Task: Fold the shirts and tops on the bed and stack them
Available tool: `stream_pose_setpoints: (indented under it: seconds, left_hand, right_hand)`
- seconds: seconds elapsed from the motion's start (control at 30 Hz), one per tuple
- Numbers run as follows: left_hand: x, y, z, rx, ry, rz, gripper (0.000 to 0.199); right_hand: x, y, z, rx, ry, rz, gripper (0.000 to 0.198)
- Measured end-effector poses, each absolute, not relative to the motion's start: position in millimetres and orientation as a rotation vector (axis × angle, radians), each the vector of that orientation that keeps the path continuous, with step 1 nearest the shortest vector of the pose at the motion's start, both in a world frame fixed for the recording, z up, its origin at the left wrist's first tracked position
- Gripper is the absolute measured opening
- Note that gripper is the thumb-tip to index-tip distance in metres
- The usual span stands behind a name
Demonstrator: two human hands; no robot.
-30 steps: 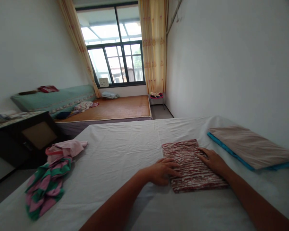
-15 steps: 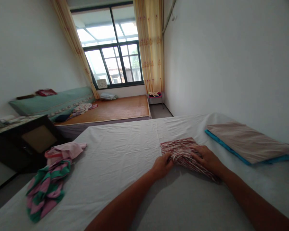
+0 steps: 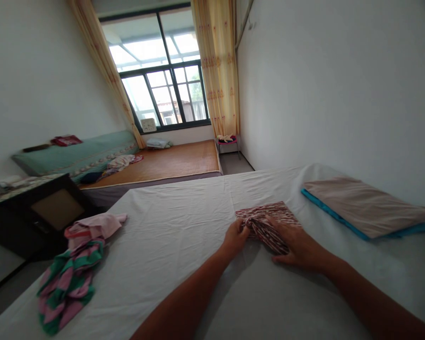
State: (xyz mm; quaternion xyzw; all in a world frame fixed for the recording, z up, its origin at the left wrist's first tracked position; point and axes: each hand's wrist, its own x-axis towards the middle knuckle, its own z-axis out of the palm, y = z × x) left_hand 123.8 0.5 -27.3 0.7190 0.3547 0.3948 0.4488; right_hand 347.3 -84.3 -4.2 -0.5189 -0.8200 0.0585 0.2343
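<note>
On wht cloth sheet: L hand clamps edge of folded red/wht striped fabric; R hand touches it, fingers apart.

Clock centred on the cloth, 12 = straight ahead. Cloth's on the sheet; left hand at its 8 o'clock edge, right hand on it at 4. Folded fabric at 3 (same sheet, wall side). Clothes heap at 9, by the sheet's edge. Cabinet at 10, past that edge. Bed around 11, window behind it. Stool between bed and wall.
</note>
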Motion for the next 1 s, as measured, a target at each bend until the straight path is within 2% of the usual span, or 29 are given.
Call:
stream_pose_setpoints:
  seconds: [0.23, 0.33, 0.53, 0.7, 0.83, 0.9, 1.0]
  left_hand:
    - [121.8, -5.4, -18.2, 1.672, 0.753, 0.982, 0.019]
    - [122.9, -7.0, -14.0, 1.62, 0.712, 1.029, 0.023]
    - [121.2, -14.7, 9.2, 1.625, 0.721, 1.083, 0.026]
    - [128.2, -25.2, 50.6, 1.666, 0.66, 0.993, 0.036]
    - [155.6, -17.2, 46.7, 1.586, 0.597, 0.833, 0.04]
    - [175.6, -5.2, 38.8, 1.543, 0.664, 0.794, 0.041]
    - [209.9, 19.6, 51.8, 1.541, 0.716, 0.887, 0.038]
  right_hand:
    - [371.2, -74.8, -1.2, -1.843, -2.19, -0.156, 0.055]
    - [384.1, -75.1, 5.3, -1.886, -2.125, -0.223, 0.044]
    - [391.3, -85.6, 35.7, -1.768, -1.959, 0.054, 0.023]
    - [412.6, -113.9, 91.9, -1.545, -1.964, 0.402, 0.017]
    - [435.6, -113.1, 90.9, -1.495, -2.012, 0.584, 0.02]
    - [449.5, -97.9, 81.2, -1.576, -2.084, 0.566, 0.015]
    - [478.3, -69.4, 88.3, -1.729, -2.073, 0.268, 0.014]
